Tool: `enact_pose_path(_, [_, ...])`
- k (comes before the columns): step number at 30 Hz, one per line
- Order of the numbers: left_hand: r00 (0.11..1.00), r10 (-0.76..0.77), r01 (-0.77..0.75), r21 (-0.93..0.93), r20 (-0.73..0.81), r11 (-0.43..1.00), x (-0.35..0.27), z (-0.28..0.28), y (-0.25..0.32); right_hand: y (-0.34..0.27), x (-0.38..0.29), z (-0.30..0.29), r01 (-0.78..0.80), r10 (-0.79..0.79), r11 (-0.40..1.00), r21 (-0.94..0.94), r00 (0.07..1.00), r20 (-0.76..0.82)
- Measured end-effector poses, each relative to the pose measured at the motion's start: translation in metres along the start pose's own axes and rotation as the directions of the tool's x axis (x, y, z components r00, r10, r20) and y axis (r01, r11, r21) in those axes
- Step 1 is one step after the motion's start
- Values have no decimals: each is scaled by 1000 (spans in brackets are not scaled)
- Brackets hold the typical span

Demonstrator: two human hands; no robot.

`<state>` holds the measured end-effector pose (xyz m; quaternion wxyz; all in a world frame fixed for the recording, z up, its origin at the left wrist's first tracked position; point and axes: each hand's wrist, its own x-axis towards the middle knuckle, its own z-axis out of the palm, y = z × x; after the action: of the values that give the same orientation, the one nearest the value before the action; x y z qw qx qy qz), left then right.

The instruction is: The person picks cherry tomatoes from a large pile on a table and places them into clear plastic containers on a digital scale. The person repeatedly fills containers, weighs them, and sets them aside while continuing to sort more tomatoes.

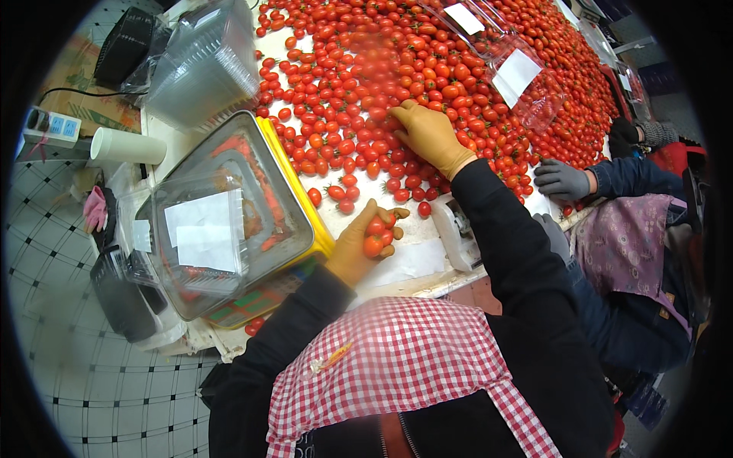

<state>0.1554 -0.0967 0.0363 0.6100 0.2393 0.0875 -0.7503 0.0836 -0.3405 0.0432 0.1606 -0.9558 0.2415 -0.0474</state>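
My left hand (361,240), in a tan glove, cups several cherry tomatoes (375,236) above the table's near edge. My right hand (429,135), gloved alike, reaches into the spread of loose cherry tomatoes (338,114); its fingertips are down among the fruit, and whether they grip one is hard to tell. Left of my left hand, a clear plastic clamshell box (200,229) with white labels lies on the metal pan of a yellow-framed scale (286,172). A white sheet of paper (409,264) lies right of my left hand.
Stacked clear plastic boxes (203,68) stand back left, near a white cup (127,146). More labelled clamshells (518,77) rest on the tomatoes. A white device (456,232) sits at the near edge. At right, a co-worker's gray-gloved hand (561,179) is at the pile.
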Motion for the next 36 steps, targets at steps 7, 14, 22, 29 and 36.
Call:
enact_pose_path(7, [996,84,-81,82,-33,993,-4,15,5,-24,-24,-32,-171,164,486,857,981,103])
enact_pose_path(14, [994,75,-75,-10,80,997,-17,35,11,-95,-73,-64,123,-161,712,692,987,-10])
enact_pose_path(22, [851,480,-510,555,214,657,-144,75,78,-128,-73,-73,175,-52,510,842,984,-173])
enact_pose_path(29, [489,822,214,874,291,-437,-186,3,176,-145,-77,-49,210,-161,635,744,977,-139])
enact_pose_path(36, [628,747,440,692,218,-572,-172,-11,176,-114,-82,-36,189,-156,753,630,982,-108])
